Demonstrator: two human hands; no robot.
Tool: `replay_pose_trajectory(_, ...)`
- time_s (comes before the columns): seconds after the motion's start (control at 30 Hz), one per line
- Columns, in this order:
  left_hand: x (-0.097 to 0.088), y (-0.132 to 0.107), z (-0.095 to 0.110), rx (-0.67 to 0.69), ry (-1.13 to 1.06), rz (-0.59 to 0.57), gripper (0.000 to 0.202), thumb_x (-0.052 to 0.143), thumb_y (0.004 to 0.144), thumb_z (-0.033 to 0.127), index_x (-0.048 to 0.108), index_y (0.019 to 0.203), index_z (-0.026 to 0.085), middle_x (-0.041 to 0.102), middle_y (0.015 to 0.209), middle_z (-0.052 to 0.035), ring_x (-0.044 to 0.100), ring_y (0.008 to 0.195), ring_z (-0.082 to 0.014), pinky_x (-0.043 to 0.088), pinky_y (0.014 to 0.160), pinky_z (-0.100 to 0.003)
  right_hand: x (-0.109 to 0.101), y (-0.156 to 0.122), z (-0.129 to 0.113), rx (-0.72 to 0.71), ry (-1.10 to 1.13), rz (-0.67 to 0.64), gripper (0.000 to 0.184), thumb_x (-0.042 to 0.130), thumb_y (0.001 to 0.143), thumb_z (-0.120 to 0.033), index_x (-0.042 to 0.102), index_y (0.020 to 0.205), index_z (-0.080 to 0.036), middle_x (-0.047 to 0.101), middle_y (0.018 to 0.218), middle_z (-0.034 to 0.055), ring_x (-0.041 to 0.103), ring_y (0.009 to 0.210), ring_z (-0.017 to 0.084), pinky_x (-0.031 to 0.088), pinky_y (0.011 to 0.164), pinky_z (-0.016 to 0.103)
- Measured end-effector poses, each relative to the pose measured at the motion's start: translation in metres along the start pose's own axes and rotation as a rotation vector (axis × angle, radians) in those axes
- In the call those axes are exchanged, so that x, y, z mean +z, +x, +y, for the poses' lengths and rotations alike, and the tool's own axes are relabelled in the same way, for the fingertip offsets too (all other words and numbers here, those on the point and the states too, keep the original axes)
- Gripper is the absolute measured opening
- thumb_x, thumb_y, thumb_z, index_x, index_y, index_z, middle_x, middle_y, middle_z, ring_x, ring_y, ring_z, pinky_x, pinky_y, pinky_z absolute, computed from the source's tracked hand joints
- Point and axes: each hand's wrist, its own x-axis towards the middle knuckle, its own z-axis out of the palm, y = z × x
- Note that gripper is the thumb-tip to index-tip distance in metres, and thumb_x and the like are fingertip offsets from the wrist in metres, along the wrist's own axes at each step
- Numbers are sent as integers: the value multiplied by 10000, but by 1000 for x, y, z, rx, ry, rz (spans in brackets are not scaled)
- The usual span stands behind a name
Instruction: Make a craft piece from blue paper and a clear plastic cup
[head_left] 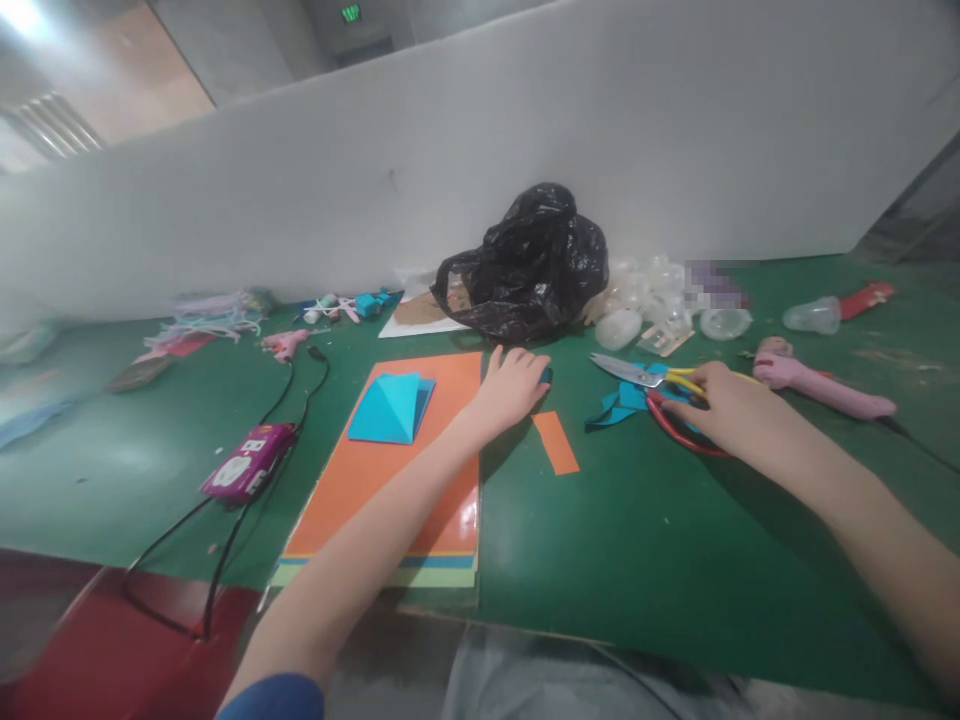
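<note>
Right hand [724, 408] wraps the scissors [628, 369] handles; keep the blades pointing away. Left hand [514, 387] curls by the orange paper [390, 475]; can't tell if it holds anything.

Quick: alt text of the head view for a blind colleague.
Right hand holds red-and-yellow-handled scissors over blue paper scraps; left hand rests by an orange paper stack bearing a folded blue paper shape, on a green table.

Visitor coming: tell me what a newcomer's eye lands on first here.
The crumpled black bag at the back of the green table and the orange-topped paper stack at the near edge, with a folded blue paper on it, stand out. The left hand rests at the stack's far corner; the right hand grips scissors beside it.
</note>
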Motion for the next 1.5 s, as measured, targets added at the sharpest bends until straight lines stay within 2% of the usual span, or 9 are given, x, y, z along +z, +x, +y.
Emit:
replay_pose_trajectory(0.13,9,2,-1,-14,-59,75,331,544,1042,227,617,1365,214,720,1330,-87,554,1349,-285,228,1299,-584,5,-2,3,-65,-16,-25,327,614,953,-462,631,1034,-146,751,936,211,695,743,322,477,645,392)
replay_pose_trajectory(0.23,6,2,0,19,-126,146,320,589,1032,239,622,1350,216,728,1321,-74,565,1339,-265,227,1308,-563,8,-4,1,-228,-78,59,279,562,973,-439,641,924,-177,727,942,204,675,875,380,499,787,479)
replay_pose_trajectory(0.37,-2,2,4,99,-249,252,272,631,1014,222,642,1284,188,743,1270,-86,622,1269,-249,282,1292,-545,3,-12,-17,-395,2,225,273,485,1020,-392,653,888,-221,712,968,144,628,937,343,505,835,472)
replay_pose_trajectory(0.5,-1,-1,18,136,-631,307,278,664,1001,252,622,1268,189,723,1265,-107,659,1209,-235,495,1124,-442,0,-22,-41,-498,110,278,251,484,1052,-403,665,993,-240,718,957,103,648,916,314,531,810,443)
replay_pose_trajectory(0.6,1,-4,31,88,-992,276,281,687,985,287,600,1242,214,704,1246,-85,677,1141,-211,537,1043,-393,5,-25,-52,-575,142,244,320,484,1065,-485,663,1088,-221,731,966,114,690,921,324,547,791,439)
replay_pose_trajectory(0.8,1,-8,47,-22,-1239,176,230,765,901,364,609,955,204,656,983,-19,634,971,-184,522,958,-372,1,-24,-57,-552,266,178,366,455,1070,-526,659,1060,-222,748,903,113,715,844,317,546,736,427)
replay_pose_trajectory(1.07,-4,-11,53,-49,-1366,135,262,773,866,402,647,821,176,660,981,-48,613,948,-180,498,906,-341,-16,-26,-65,-459,458,67,355,466,1045,-522,623,908,-234,692,779,68,637,683,247,494,609,356)
replay_pose_trajectory(1.27,-1,-10,52,-74,-1438,160,309,794,836,449,656,832,173,672,981,-40,605,903,-157,495,867,-315,-9,-29,-66,-314,662,44,408,510,1016,-579,599,1178,-215,719,958,84,678,775,243,548,668,362)
replay_pose_trajectory(1.5,2,-11,50,-62,-1427,164,336,759,866,502,700,861,172,680,933,-35,608,888,-159,475,864,-318,-14,-31,-66,-538,572,140,244,539,1044,-452,641,1158,-261,727,1073,98,696,944,280,577,815,427)
